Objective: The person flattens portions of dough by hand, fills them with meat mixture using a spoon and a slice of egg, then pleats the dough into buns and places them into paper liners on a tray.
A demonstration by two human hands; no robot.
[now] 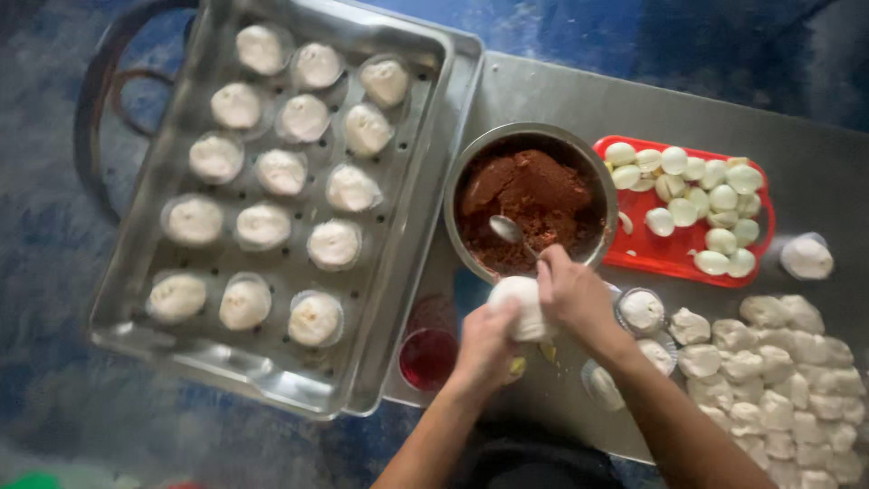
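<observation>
At lower centre, the left hand (484, 349) cups a white dough ball (518, 306); the right hand (572, 294) grips a spoon (509, 230) reaching into the steel bowl (462, 181) of reddish-brown filling (534, 195). Upper left, a metal tray (136, 299) holds rows of shaped buns (281, 171). Right, a red tray (661, 258) carries halved eggs (697, 195).
</observation>
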